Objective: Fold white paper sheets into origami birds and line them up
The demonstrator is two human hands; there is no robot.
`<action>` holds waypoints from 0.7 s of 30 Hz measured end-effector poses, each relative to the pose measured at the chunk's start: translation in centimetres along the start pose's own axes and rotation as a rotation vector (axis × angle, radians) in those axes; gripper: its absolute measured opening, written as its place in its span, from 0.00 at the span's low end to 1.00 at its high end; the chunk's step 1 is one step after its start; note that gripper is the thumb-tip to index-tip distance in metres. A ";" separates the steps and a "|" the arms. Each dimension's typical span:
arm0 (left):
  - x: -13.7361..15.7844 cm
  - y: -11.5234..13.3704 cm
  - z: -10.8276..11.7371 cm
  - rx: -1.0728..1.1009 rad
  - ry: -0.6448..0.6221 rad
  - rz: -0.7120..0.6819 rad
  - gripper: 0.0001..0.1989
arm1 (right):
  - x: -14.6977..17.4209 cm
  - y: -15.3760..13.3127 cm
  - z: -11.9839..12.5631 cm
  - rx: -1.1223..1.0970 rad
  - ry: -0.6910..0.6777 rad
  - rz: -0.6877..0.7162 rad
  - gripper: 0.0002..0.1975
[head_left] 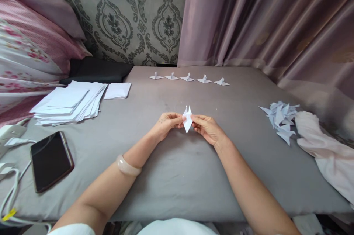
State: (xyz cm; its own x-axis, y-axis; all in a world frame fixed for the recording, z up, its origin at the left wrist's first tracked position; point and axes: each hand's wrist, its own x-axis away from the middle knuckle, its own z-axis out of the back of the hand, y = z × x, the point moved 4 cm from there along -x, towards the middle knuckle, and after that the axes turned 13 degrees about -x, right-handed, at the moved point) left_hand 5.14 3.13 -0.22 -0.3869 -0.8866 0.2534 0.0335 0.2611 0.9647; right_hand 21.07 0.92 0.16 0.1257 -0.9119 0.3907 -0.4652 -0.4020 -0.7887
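A small white folded paper (187,122), diamond-shaped with two narrow points at its top and one point below, is held up over the middle of the grey-covered table (166,179). My left hand (169,123) pinches its left side between thumb and fingers. On the opposite edge, my right hand (208,127) grips it the same way. Beyond both hands stands a row of several folded paper cranes (188,77) with spread wings. More folded paper pieces (281,115) lie heaped to the right.
Left of my hands are a stack of white paper sheets (69,102) and a smaller paper pile (117,90). A phone (51,161) lies near a white power strip (11,133) and cables. Pale cloth (323,146) covers the right edge; curtains (249,17) hang behind.
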 end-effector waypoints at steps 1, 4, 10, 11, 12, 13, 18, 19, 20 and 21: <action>0.0 0.0 0.1 0.017 0.013 0.016 0.14 | 0.1 0.0 -0.1 -0.013 -0.002 -0.021 0.12; 0.1 0.0 0.3 0.051 0.037 0.040 0.15 | 0.1 0.2 -0.2 -0.017 -0.003 -0.070 0.13; 0.1 0.1 0.2 0.054 0.041 0.041 0.15 | -0.3 0.5 0.2 0.018 0.032 0.010 0.13; 0.1 0.1 0.2 0.051 0.040 0.037 0.15 | -0.4 0.4 0.2 0.035 0.038 0.037 0.14; 0.0 0.0 0.2 0.044 0.039 0.031 0.15 | -0.5 0.4 0.2 0.055 0.043 0.065 0.14; -0.1 0.0 0.2 0.032 0.040 0.022 0.15 | -0.5 0.3 0.2 0.079 0.049 0.092 0.14; -0.2 0.3 0.0 -0.013 0.035 -0.085 0.15 | -0.1 -0.3 -0.4 0.213 0.072 0.218 0.14; -0.1 0.4 -0.1 -0.006 0.030 -0.100 0.15 | 0.0 -0.3 -0.6 0.239 0.065 0.241 0.14; 0.0 0.6 -0.1 0.006 0.027 -0.104 0.15 | 0.1 -0.4 -0.8 0.263 0.051 0.260 0.13; 0.1 0.6 -0.2 0.015 0.030 -0.100 0.15 | 0.2 -0.4 -1.0 0.285 0.031 0.275 0.13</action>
State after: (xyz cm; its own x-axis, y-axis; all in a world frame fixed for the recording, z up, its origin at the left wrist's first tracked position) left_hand 5.29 3.16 0.43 -0.3599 -0.9194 0.1585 -0.0180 0.1767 0.9841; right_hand 20.39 0.94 1.02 0.0024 -0.9875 0.1575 -0.2151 -0.1544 -0.9643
